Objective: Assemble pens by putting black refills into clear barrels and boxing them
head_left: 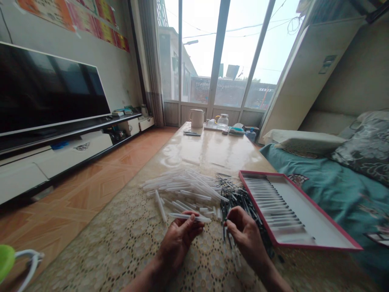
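Note:
My left hand (181,239) is closed around a translucent white pen barrel (185,217), held nearly level between thumb and fingers. A loose pile of similar white barrels (182,184) lies just beyond it on the table. My right hand (244,233) is pinched at the near edge of a heap of thin black pen refills (232,192). A slim dark refill appears to be between its fingertips, partly hidden by the fingers. To the right, a red-rimmed box (319,211) holds a row of white pens with dark ends (279,207).
The long table (121,243) has a patterned, glossy cover. At its far end stand a beige jug (197,118), a glass pot (223,121) and a tray with small items. A teal-covered sofa (304,174) lines the right side, and a television (51,89) the left.

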A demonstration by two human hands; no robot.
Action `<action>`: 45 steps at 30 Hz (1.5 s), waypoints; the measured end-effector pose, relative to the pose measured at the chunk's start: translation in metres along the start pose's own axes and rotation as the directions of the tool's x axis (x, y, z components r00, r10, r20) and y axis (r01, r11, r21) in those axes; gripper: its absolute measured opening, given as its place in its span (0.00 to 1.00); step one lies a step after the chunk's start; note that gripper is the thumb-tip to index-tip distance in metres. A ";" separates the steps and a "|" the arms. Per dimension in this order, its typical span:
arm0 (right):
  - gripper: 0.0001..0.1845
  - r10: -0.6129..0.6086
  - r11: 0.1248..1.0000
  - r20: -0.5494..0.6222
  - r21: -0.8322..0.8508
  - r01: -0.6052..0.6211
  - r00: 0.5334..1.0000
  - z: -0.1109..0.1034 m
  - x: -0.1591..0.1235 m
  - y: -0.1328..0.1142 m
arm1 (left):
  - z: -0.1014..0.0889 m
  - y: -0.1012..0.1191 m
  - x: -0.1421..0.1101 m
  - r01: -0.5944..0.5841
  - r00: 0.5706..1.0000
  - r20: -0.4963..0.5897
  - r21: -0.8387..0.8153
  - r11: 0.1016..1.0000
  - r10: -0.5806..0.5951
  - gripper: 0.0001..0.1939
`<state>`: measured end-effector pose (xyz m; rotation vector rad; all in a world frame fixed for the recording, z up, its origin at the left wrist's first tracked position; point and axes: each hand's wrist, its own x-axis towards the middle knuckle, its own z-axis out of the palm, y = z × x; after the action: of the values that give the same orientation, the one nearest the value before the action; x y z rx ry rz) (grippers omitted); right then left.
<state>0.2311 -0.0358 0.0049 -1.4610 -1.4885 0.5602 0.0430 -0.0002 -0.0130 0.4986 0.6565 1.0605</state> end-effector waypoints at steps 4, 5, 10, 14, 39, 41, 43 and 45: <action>0.04 0.021 0.971 0.077 0.237 -0.039 0.997 0.014 -0.007 -0.009 | 0.000 -0.001 -0.001 -0.008 1.000 0.028 0.047 0.999 0.007 0.05; 0.04 0.019 0.966 0.085 0.257 -0.040 0.996 0.016 -0.008 -0.010 | 0.000 -0.002 -0.001 -0.010 0.999 0.031 0.053 0.999 0.008 0.05; 0.05 0.014 0.973 0.104 0.228 -0.038 0.995 0.021 -0.010 -0.010 | 0.000 -0.002 0.000 -0.004 0.999 0.033 0.054 0.999 0.002 0.06; 0.06 0.013 0.980 0.109 0.196 -0.034 0.994 0.021 -0.010 -0.011 | 0.000 -0.002 0.000 -0.002 0.999 0.038 0.055 0.998 0.000 0.06; 0.12 -0.076 0.997 0.070 0.012 0.075 0.995 0.038 -0.019 0.012 | -0.003 -0.005 0.004 -0.048 0.991 0.126 0.111 0.993 0.034 0.08; 0.12 -0.147 0.986 0.032 -0.075 0.149 0.989 0.041 -0.020 0.015 | -0.004 -0.005 0.004 -0.039 0.993 0.116 0.104 0.994 0.026 0.08; 0.11 -0.216 0.960 0.001 -0.182 0.213 0.976 0.042 -0.020 0.015 | -0.005 -0.006 0.004 -0.029 0.994 0.110 0.096 0.995 0.019 0.08; 0.10 -0.278 0.922 -0.006 -0.283 0.266 0.960 0.040 -0.020 0.013 | -0.006 -0.007 0.004 -0.025 0.994 0.111 0.091 0.996 0.015 0.08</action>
<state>0.2005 -0.0403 -0.0301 -1.4314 -1.7515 0.1487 0.0447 0.0015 -0.0223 0.6407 0.6062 1.0171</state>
